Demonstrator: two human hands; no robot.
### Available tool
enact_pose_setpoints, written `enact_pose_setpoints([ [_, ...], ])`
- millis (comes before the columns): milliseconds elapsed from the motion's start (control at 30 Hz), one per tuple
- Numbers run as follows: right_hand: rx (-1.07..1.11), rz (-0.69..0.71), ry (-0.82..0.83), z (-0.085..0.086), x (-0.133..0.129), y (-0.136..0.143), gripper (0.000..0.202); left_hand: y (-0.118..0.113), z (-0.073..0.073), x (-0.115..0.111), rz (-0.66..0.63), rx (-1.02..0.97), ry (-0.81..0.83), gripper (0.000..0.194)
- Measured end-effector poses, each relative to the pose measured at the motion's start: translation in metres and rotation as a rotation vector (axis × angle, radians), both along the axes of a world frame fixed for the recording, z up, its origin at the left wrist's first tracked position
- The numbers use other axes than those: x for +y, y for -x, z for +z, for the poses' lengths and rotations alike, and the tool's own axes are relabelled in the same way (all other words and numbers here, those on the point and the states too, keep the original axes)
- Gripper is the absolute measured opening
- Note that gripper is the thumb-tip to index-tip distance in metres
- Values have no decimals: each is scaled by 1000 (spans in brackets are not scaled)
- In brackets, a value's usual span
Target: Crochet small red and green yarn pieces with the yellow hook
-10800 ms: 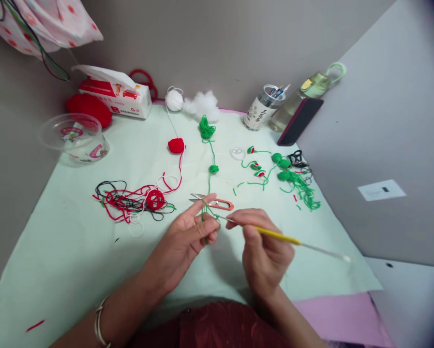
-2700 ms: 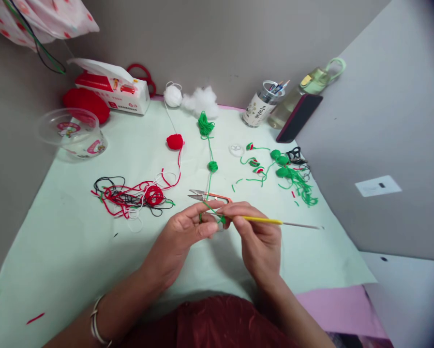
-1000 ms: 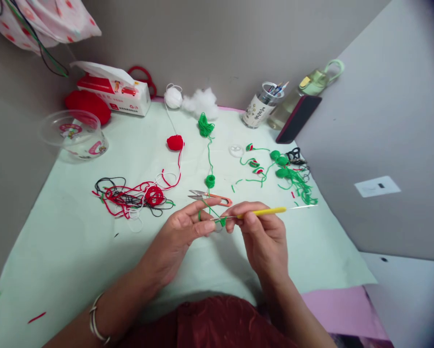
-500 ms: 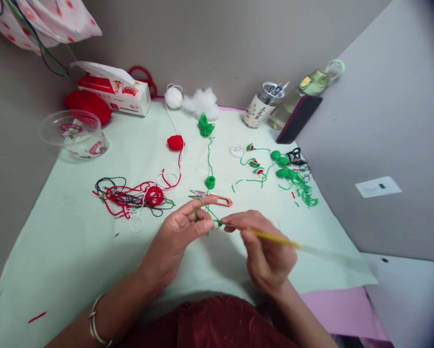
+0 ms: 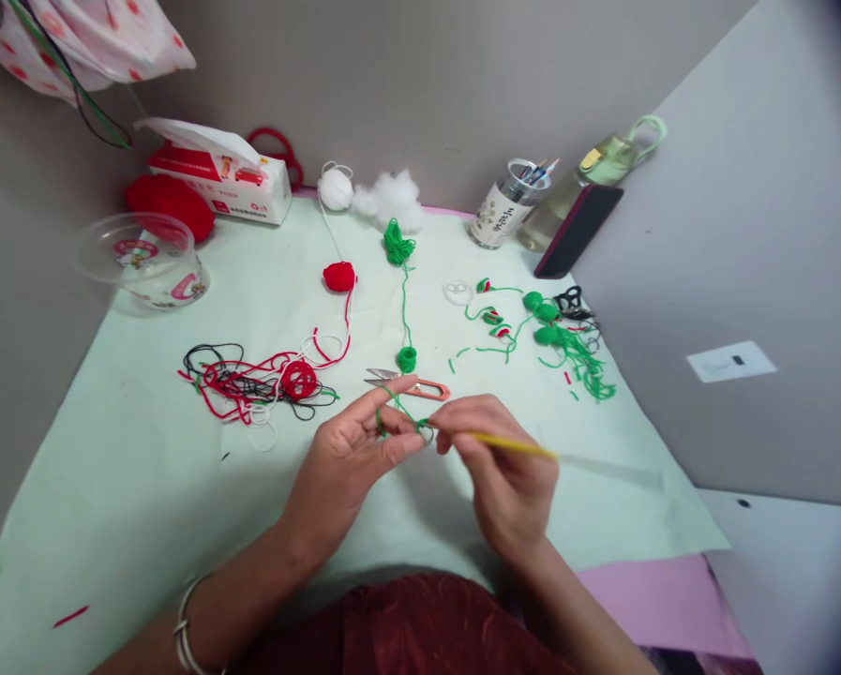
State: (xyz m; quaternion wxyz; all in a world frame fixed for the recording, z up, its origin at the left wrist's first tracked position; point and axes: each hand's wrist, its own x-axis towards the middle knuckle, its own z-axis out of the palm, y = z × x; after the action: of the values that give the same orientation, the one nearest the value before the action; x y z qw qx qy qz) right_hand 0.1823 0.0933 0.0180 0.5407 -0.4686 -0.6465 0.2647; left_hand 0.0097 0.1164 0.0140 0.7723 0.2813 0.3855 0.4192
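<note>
Nearest, the right hand (image 5: 508,469) has its fingers closed on a yellow-handled hook (image 5: 515,443), its tip, at ten o'clock, by a small green yarn piece (image 5: 421,426) pinched between thumb and finger of the left hand (image 5: 355,448). Beyond, at twelve, lie orange-handled snips (image 5: 434,388), then a green ball (image 5: 407,359); farther, round green pieces (image 5: 548,312) sit at two and a green yarn bundle (image 5: 398,244) at twelve.

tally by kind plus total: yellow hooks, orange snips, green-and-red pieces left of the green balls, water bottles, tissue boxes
Yellow hook: 1
Orange snips: 1
Green-and-red pieces: 3
Water bottle: 1
Tissue box: 1
Total: 7
</note>
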Motion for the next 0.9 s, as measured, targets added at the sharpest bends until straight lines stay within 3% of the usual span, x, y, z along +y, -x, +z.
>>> enact_pose_setpoints([
  [67,-265,-46,-118,-4,-5,3,29,-2,0,-2,-9,-28,24,58],
  [133,-361,-70,-186,-5,-7,4,33,-3,0,-1,-61,-91,64,56],
  [267,-1,-77,-58,3,0,-1,22,1,2,6,-140,-205,111,37],
  [367,344,-68,99,7,7,-4,19,5,4,10,-95,-207,84,23],
  [433,436,5,165,6,8,-3,18,5,5,9,-86,-167,53,24],
  [533,424,87,216,-1,7,2,15,3,4,7,-127,-132,14,32],
  [767,470,76,285,4,7,-2,22,2,4,7,-135,-98,57,31],
  [900,130,-3,103,7,-3,-3,19,1,6,5,-68,-69,67,37],
])
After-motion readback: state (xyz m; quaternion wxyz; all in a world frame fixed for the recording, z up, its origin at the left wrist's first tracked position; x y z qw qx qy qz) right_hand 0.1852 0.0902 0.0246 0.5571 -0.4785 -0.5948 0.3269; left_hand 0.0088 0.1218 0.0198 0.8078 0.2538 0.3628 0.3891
